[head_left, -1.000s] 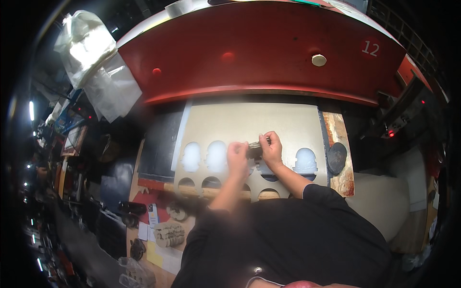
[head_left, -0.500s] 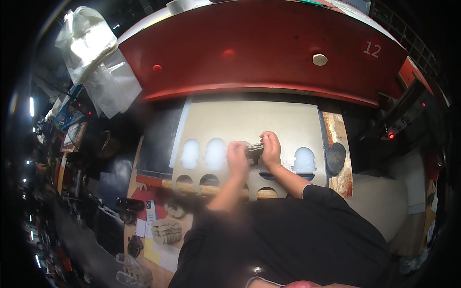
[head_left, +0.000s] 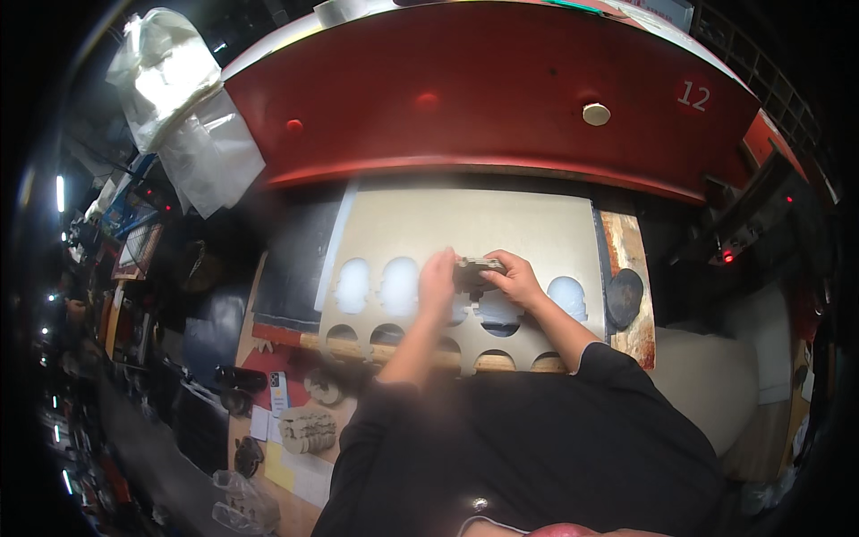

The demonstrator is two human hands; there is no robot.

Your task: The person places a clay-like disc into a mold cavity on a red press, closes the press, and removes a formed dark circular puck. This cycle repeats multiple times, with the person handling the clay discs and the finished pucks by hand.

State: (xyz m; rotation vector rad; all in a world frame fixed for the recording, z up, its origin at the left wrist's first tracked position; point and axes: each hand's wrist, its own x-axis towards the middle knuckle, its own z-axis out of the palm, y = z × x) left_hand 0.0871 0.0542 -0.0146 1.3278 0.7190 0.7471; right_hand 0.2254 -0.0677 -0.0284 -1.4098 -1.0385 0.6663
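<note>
Between the two hands is a stack of thin grey-tan pieces (head_left: 476,269). Its long side runs from left to right, nearly flat, so it makes a short bridge from one hand to the other. The right hand (head_left: 514,279) has the surer grip: its thumb lies on the near side and its fingers bend around the right end, with no gap left. The left hand (head_left: 438,279) is up against the left end. It is blurry, so I cannot tell if that grip is closed around the stack or only pressing on it. Both hands are about as near to the stack as each other, one at each end.

Under the grip is a big cream sheet (head_left: 474,219), with most of its plain part on the far side. To the left of the grip, two head-shaped holes (head_left: 399,286) show pale blue. One more hole (head_left: 497,311) is just on the near side of the right hand. Well to the right of the grip is a dark oval pad (head_left: 625,300). Far past the grip stands a wide red machine front (head_left: 501,89). Low and to the left of the grip, a pile of cut pieces (head_left: 309,430) sits on a side worktop (head_left: 300,513), near a phone (head_left: 278,389).
</note>
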